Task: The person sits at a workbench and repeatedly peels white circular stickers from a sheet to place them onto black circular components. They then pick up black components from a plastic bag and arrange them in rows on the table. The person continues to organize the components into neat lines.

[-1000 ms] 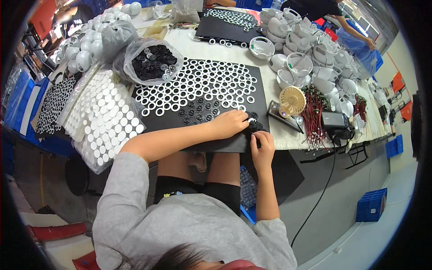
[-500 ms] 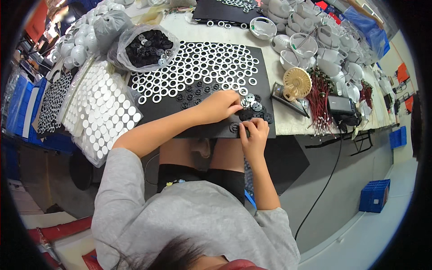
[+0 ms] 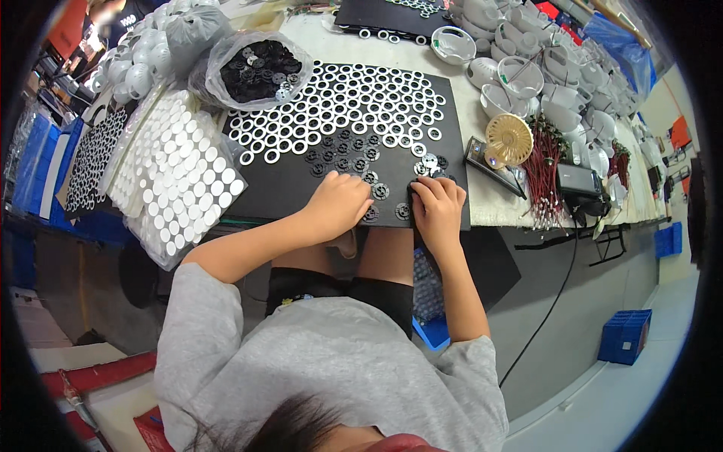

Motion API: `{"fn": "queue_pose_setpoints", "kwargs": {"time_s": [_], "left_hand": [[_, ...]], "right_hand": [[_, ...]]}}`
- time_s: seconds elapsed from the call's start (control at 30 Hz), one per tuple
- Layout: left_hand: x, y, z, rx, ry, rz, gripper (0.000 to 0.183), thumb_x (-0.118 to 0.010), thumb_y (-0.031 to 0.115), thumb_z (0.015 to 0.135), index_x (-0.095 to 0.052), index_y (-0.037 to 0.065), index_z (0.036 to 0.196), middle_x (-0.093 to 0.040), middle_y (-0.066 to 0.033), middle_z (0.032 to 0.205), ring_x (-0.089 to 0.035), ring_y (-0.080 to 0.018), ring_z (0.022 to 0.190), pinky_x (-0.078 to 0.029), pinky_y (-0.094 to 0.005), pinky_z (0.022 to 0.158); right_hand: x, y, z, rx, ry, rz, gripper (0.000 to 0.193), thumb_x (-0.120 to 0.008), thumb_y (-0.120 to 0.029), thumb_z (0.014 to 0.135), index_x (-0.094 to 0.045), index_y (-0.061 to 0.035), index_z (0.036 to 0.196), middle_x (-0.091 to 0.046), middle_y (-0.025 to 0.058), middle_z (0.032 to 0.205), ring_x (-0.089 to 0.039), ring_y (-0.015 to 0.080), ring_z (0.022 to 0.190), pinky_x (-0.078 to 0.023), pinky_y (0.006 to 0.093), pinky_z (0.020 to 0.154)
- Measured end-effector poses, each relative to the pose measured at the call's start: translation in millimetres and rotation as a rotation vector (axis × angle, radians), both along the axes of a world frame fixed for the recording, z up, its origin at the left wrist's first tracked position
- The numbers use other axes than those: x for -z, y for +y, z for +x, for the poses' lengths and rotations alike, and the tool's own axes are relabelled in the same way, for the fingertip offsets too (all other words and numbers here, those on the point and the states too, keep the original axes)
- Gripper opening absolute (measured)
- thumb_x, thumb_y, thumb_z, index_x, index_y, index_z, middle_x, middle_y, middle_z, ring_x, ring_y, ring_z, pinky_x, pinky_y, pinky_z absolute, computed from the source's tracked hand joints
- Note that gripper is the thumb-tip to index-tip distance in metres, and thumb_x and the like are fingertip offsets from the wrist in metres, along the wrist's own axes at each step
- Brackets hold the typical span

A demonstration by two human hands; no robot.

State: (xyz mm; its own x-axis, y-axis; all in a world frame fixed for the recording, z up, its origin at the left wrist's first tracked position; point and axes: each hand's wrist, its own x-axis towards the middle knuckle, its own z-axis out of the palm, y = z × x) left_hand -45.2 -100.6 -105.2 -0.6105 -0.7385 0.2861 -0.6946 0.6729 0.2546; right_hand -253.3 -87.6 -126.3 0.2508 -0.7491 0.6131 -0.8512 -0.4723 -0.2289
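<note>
My left hand (image 3: pixel 337 203) is closed with curled fingers over the near part of a black board (image 3: pixel 260 190). Its fingertips are beside a slotted black disc (image 3: pixel 370 214), and whatever they pinch is hidden. At the board's right side my right hand (image 3: pixel 439 205) bends its fingers down onto a small heap of black discs (image 3: pixel 441 161), closed on something I cannot make out. A shiny silver-grey disc (image 3: pixel 429 160) shows in that heap. Several black discs (image 3: pixel 343 163) lie spread in loose rows, below a field of white rings (image 3: pixel 339 94) with dark centres.
A clear bag (image 3: pixel 218 71) of black discs stands behind the board. Sheets of white round pads (image 3: pixel 177 192) lie left. On the right are a small cream fan (image 3: pixel 508 139), a dark scale-like device (image 3: pixel 493 167), red wires (image 3: pixel 538 181) and piled white shells (image 3: pixel 520 75).
My left hand has drawn back from the heap, left and toward me. My right hand has moved forward onto the heap. More black discs now show between the hands. The view has shifted slightly.
</note>
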Motion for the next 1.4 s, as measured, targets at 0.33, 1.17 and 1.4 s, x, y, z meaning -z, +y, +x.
{"fn": "queue_pose_setpoints", "kwargs": {"time_s": [0.33,1.17,1.4], "left_hand": [[-11.1,6.0,-12.2,0.134,0.137,-0.184,0.012,-0.062,0.014,0.073,-0.057,0.006,0.080,-0.050,-0.0060,0.075,-0.049,-0.0230,0.074,-0.036,-0.0335,0.066],[20.4,-48.9,-65.6,0.191,0.073,-0.296,0.019,-0.060,0.013,0.070,-0.060,0.007,0.088,-0.058,-0.0034,0.099,-0.051,-0.0187,0.092,-0.038,-0.0325,0.077],[21.1,-50.5,-64.7,0.205,0.020,-0.361,0.023,-0.060,0.012,0.067,-0.062,0.007,0.089,-0.058,-0.0023,0.090,-0.051,-0.0182,0.089,-0.038,-0.0313,0.076]], "right_hand": [[-3.8,-17.2,18.6,-0.027,-0.202,0.009,0.013,-0.064,-0.008,0.071,-0.063,-0.0082,0.084,-0.060,0.0021,0.070,-0.055,0.0192,0.074,-0.036,0.0339,0.073],[-0.8,-50.9,-24.9,-0.020,-0.012,0.092,0.015,-0.058,-0.004,0.072,-0.062,-0.0060,0.086,-0.063,0.0066,0.083,-0.056,0.0227,0.083,-0.040,0.0348,0.075],[-4.4,-69.7,-30.0,-0.041,-0.346,0.155,0.016,-0.057,-0.001,0.074,-0.060,-0.0006,0.089,-0.060,0.0153,0.083,-0.057,0.0304,0.071,-0.045,0.0368,0.065]]}}
